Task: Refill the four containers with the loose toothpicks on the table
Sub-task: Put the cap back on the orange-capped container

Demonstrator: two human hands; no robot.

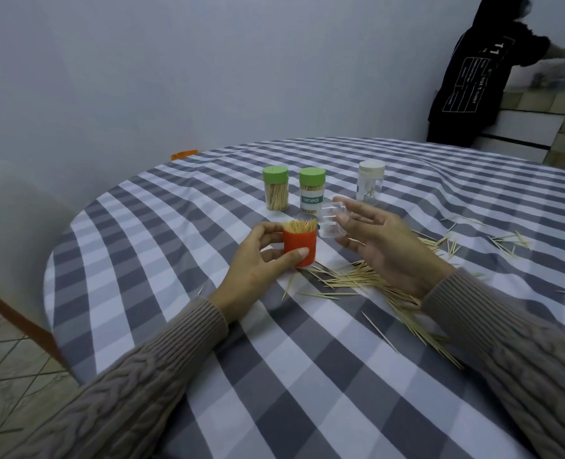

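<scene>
Two fingers [299, 254] pinch the orange container [66, 247] (toothpick-filled).
</scene>
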